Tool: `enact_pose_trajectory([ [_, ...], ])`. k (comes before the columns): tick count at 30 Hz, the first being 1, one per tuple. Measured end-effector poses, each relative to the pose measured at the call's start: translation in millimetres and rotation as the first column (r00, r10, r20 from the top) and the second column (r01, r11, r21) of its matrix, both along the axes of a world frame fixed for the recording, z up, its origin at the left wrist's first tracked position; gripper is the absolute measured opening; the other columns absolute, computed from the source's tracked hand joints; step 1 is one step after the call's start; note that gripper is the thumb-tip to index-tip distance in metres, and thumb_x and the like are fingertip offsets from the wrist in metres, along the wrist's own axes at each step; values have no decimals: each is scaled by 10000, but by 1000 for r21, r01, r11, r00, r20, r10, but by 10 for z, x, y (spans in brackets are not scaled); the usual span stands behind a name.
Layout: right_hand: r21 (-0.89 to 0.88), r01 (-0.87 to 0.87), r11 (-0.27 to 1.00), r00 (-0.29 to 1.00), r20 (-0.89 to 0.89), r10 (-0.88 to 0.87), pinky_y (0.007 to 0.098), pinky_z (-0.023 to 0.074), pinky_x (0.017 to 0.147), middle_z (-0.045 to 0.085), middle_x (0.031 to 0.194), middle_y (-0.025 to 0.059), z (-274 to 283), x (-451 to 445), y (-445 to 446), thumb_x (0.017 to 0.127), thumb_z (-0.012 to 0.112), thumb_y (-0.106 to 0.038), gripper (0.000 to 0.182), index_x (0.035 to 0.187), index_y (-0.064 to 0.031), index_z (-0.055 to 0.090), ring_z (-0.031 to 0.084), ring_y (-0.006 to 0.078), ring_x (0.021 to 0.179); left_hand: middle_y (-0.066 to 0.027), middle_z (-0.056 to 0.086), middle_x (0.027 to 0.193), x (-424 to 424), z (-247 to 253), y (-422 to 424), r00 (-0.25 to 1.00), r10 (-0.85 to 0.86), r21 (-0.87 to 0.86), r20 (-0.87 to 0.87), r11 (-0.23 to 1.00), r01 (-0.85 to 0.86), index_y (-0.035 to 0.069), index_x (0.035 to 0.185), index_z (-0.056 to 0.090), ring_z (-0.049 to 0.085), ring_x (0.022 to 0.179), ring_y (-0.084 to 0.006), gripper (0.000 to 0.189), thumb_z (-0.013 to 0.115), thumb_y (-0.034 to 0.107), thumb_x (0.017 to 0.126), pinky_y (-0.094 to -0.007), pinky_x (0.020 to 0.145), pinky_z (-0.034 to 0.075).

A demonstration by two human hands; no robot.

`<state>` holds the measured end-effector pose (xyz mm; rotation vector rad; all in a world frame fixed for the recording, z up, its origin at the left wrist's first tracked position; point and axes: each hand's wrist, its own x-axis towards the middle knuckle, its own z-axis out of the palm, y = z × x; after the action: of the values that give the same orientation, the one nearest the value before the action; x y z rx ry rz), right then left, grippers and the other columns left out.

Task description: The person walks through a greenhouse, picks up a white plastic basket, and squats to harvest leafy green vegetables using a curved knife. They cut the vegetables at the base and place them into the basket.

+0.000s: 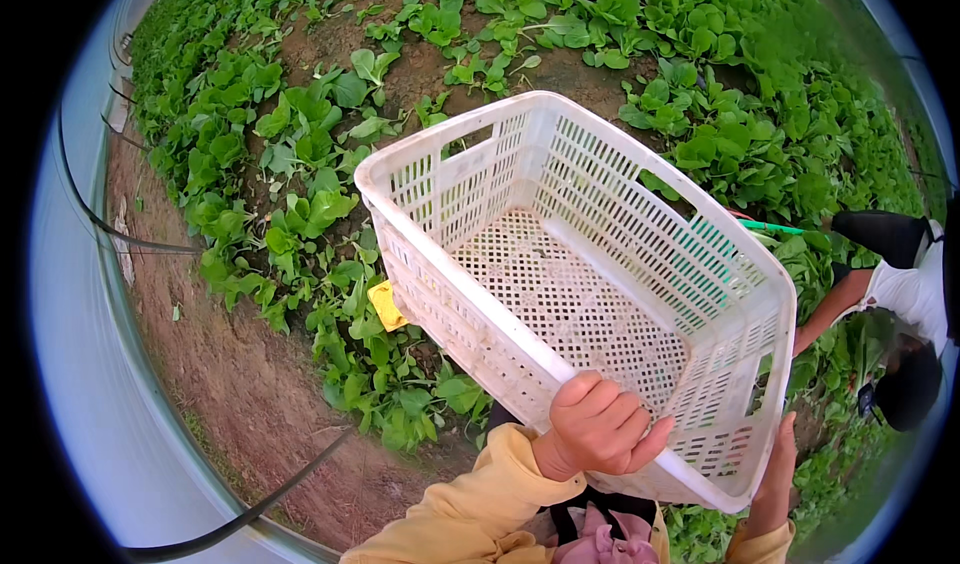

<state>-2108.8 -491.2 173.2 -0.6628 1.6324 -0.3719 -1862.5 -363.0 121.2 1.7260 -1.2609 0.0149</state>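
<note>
A white plastic crate [570,294] with slotted walls and a grid floor hangs in front of me, tilted, with nothing inside it. My left hand [600,425] grips its near long rim, fingers curled over the edge. My right hand [777,459] presses along the outside of the crate's right end wall, its thumb up and the other fingers hidden behind the plastic. Beneath and beyond the crate grow leafy green plants [300,128] in brown soil.
At the right, a person in a white top [911,294] bends over the plants beside a green rod [772,226]. A yellow object [386,305] shows past the crate's left side. A bare dirt strip [225,369] runs along the plastic sheeting [82,324], crossed by a dark pole [247,515].
</note>
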Motion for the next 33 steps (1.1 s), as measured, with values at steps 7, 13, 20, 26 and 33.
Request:
enact_pose_trajectory([
  [7, 422, -73, 904, 907, 405, -115, 498, 480, 836, 533, 1117, 232, -588, 285, 478, 824, 580, -259, 699, 1379, -26, 224, 556, 375, 999, 10, 440, 533, 513, 255, 541, 976, -132, 105, 172, 988, 115, 106, 526, 494, 407, 512, -173, 179, 596, 192, 644, -285, 560, 332],
  [13, 279, -205, 938, 870, 491, 44, 366, 440, 881, 546, 1116, 186, -559, 1075, 1186, 626, 471, 61, 745, 1342, 47, 265, 542, 293, 1021, -47, 557, 765, 1016, 355, 1590, 977, 127, 370, 172, 911, -184, 95, 668, 541, 513, 812, -228, 89, 518, 165, 718, -410, 889, 375],
  [20, 8, -389, 921, 876, 314, 367, 285, 468, 644, 580, 854, 61, -664, 1563, 1650, 668, 615, 12, 405, 1055, 30, 497, 553, 129, 739, -175, 448, 1248, 890, 175, 2011, 58, 698, 538, -713, 598, -594, -7, 1332, 303, 456, 1128, -302, 554, 489, 269, 889, -447, 976, 339],
  [26, -124, -742, 659, 663, 5, 748, 346, 491, 659, 606, 839, 202, -443, 1857, 1674, 658, 649, -167, 840, 1344, 74, 228, 616, 283, 735, -182, 409, 1284, 1102, -217, 2667, -336, 332, 461, -882, 758, -462, 24, 1351, 273, 440, 1145, -334, 616, 515, 93, 789, -464, 946, 386],
  [33, -127, -847, 516, 530, -121, 839, 377, 490, 675, 598, 798, 251, -466, 2055, 1699, 653, 613, -220, 926, 1360, 121, 122, 613, 377, 738, -178, 447, 1164, 950, -352, 2958, -514, 288, 559, -808, 649, -516, 38, 1128, 377, 463, 1089, -370, 523, 444, -21, 613, -537, 927, 399],
])
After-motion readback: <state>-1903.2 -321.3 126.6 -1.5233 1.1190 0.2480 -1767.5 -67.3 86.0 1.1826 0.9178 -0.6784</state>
